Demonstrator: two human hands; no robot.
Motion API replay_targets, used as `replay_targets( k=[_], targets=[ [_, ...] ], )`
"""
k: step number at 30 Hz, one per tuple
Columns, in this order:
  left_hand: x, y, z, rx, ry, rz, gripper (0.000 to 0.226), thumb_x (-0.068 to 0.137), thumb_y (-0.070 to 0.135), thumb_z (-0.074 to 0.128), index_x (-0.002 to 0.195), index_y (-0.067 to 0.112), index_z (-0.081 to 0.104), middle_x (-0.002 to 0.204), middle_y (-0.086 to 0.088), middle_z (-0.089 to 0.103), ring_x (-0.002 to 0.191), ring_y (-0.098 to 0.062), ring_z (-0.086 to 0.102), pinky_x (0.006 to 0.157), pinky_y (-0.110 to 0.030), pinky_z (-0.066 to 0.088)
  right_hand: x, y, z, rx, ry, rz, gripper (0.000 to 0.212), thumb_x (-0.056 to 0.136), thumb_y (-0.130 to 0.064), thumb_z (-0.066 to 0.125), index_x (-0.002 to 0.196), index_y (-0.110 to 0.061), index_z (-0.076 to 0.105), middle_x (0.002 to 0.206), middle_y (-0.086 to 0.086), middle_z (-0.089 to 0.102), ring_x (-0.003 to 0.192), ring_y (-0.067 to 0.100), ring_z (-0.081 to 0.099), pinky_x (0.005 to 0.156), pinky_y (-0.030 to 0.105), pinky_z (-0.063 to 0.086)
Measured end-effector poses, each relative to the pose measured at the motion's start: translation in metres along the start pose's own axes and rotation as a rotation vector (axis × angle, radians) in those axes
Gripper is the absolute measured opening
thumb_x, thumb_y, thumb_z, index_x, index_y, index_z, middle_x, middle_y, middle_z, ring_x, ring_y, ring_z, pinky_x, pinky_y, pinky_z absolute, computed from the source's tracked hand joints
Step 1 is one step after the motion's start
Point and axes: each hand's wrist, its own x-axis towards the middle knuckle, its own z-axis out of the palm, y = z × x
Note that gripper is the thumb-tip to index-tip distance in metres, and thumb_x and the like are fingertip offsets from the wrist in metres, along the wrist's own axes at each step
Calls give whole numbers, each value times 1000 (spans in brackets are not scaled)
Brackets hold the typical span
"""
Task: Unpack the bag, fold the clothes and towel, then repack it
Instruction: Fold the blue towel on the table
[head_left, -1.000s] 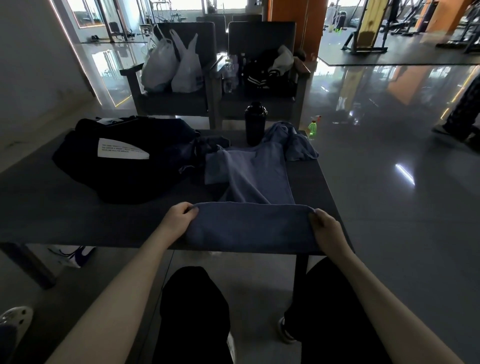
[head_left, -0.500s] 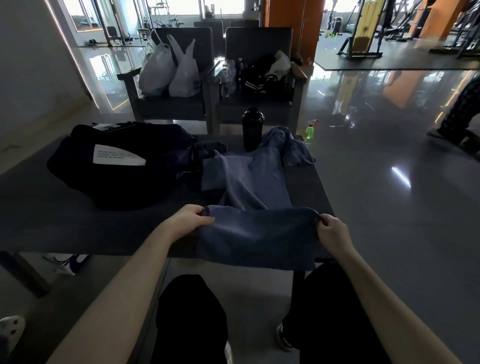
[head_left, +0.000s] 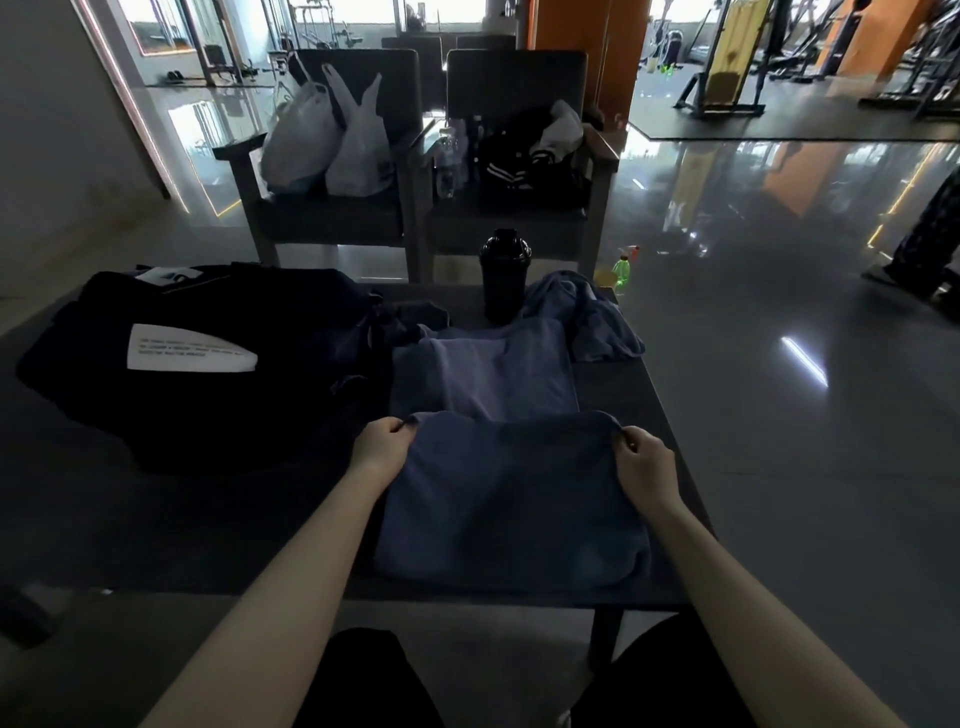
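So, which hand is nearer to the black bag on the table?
Left. The left hand pinches a corner of the blue towel beside the black bag; the right hand pinches the opposite corner, farther to the bag's right.

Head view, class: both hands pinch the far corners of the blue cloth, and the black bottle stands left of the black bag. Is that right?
No. The head view shows the black bottle standing right of the black bag, not left. The rest holds: the left hand and right hand pinch the blue cloth at its far corners.
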Motion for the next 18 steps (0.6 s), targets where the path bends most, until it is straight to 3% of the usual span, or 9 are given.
replay_targets(
  k=[3,5,8,11,14,18],
  targets=[
    [4,-6,15,34,-101,-47,30,94,24,54,111,0,61,110,-15,64,100,-29,60,78,-30,44,5,13,13,-199,-91,33,26,94,-25,51,114,-15,65,107,8,62,99,28,58,70,28,36],
    [4,-8,22,74,-174,-45,38,87,19,65,120,3,55,113,-6,59,109,-28,57,86,-29,45,1,17,19,-246,-77,-5,33,91,-21,55,122,-16,62,111,9,58,100,28,56,73,27,36],
    [7,-10,28,57,-187,-92,58,76,22,77,124,2,52,120,-10,60,108,-27,59,91,-35,49,-9,12,22,-253,-77,-35,37,85,-13,55,122,-12,56,110,12,54,92,28,54,73,28,37],
    [2,-4,29,16,-186,-170,50,78,22,74,120,0,55,111,-13,63,100,-27,61,83,-33,51,-16,8,24,-292,-141,20,37,83,-10,54,119,-7,48,113,14,51,86,22,48,73,29,37],
    [-3,5,26,-22,-244,-242,44,85,20,62,123,-1,51,109,-14,61,94,-27,58,79,-30,47,-18,1,24,-286,-199,122,20,84,-11,53,102,-4,49,102,12,56,82,24,53,63,30,40],
    [-4,9,19,-119,-265,-255,43,84,17,57,123,-1,57,111,-18,65,100,-32,62,94,-40,50,-19,-5,22,-334,-246,180,7,84,-11,48,88,-6,52,92,10,60,72,22,53,52,28,35]
  ],
)
